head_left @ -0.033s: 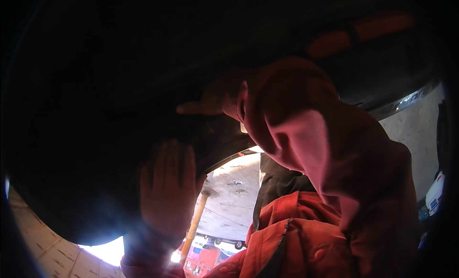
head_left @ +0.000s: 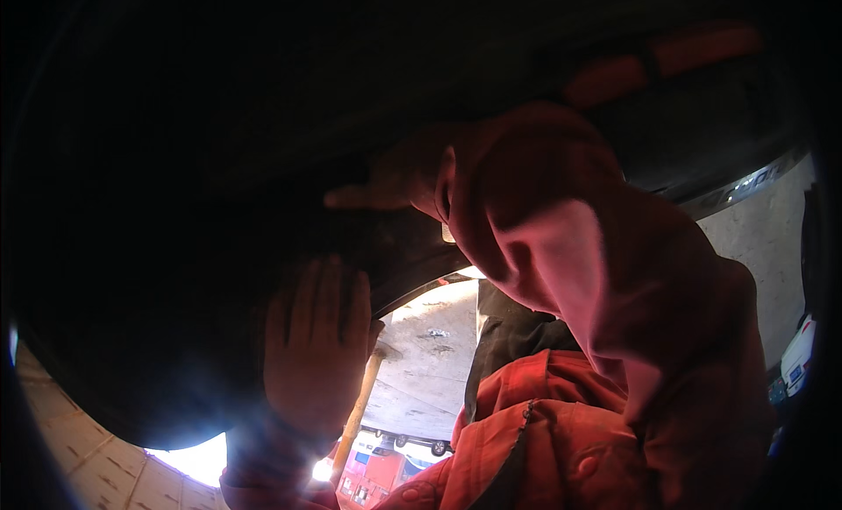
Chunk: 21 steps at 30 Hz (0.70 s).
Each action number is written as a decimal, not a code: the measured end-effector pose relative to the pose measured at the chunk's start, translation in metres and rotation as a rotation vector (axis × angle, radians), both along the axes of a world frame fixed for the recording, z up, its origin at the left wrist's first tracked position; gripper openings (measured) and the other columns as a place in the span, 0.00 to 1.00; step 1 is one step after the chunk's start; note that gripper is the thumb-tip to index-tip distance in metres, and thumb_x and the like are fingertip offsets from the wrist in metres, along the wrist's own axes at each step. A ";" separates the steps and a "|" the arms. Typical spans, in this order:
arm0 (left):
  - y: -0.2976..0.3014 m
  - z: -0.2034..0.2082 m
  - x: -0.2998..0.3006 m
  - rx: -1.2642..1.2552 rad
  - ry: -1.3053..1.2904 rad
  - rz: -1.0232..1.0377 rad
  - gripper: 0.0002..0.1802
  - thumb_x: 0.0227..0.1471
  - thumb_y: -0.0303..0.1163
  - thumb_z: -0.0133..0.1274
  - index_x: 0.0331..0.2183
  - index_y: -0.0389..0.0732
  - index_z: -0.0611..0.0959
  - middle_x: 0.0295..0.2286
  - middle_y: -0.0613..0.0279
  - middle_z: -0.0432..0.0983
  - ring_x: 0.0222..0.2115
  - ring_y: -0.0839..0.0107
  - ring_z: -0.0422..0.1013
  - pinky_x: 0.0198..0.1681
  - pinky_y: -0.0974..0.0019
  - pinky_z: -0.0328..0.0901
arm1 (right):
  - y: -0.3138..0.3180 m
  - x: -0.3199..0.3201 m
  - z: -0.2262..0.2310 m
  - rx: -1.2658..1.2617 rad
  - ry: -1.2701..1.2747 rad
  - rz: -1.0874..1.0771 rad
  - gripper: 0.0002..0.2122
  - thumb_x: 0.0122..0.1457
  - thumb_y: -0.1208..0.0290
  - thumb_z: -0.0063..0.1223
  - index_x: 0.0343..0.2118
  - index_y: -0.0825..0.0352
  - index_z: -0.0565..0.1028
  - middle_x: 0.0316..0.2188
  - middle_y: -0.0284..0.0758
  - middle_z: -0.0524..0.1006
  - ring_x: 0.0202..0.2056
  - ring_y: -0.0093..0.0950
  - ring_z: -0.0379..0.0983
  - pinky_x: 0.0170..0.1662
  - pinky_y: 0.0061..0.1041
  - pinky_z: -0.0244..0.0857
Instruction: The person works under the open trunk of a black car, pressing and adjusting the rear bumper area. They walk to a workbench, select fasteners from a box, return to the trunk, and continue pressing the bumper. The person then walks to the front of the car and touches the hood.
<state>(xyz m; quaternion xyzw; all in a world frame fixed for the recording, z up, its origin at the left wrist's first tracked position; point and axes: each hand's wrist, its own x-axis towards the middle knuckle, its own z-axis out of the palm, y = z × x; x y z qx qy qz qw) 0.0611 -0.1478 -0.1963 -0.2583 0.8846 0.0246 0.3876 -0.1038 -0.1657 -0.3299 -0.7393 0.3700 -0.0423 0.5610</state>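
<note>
My left hand point(head_left: 317, 356) is raised with its palm to a large dark curved surface point(head_left: 175, 335), the fingers straight and nearly side by side. It shows no object in its grip. Higher up and to the right, my right hand point(head_left: 390, 187) reaches into deep shadow at the same dark body. Its thumb points left, stretched out; the other fingers fade into the dark, and nothing held shows there. Whether either palm presses on the surface cannot be made out.
Two red lamp-like panels point(head_left: 662, 61) show dimly at upper right, above a shiny strip point(head_left: 754, 185). A yellowish pole point(head_left: 358, 409) stands beside my left wrist. Grey concrete ground point(head_left: 421, 352) lies beyond, with vehicles farther off, a white one point(head_left: 796, 356) at right. Paving point(head_left: 88, 449) shows lower left.
My left hand has shifted slightly to the right along the dark surface. My right hand and arm look almost unmoved.
</note>
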 end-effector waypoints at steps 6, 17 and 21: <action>-0.006 0.001 -0.002 0.047 -0.043 0.035 0.33 0.46 0.42 0.65 0.54 0.48 0.75 0.57 0.50 0.66 0.60 0.52 0.62 0.60 0.45 0.59 | -0.022 0.002 -0.008 0.116 0.007 0.003 0.47 0.45 0.47 0.70 0.66 0.61 0.59 0.59 0.45 0.68 0.59 0.42 0.66 0.62 0.39 0.59; -0.022 0.015 0.003 0.072 -0.057 0.002 0.30 0.47 0.42 0.64 0.52 0.49 0.77 0.59 0.50 0.64 0.63 0.47 0.56 0.58 0.42 0.57 | -0.010 -0.005 -0.011 -0.013 0.075 0.013 0.45 0.47 0.46 0.68 0.65 0.61 0.61 0.58 0.43 0.70 0.59 0.41 0.67 0.62 0.38 0.58; -0.027 0.026 0.001 0.068 -0.036 0.020 0.31 0.48 0.44 0.64 0.52 0.42 0.77 0.57 0.50 0.68 0.61 0.49 0.61 0.58 0.45 0.57 | 0.000 -0.007 -0.012 -0.094 0.043 -0.041 0.36 0.48 0.49 0.67 0.57 0.63 0.69 0.51 0.41 0.75 0.54 0.38 0.71 0.58 0.39 0.60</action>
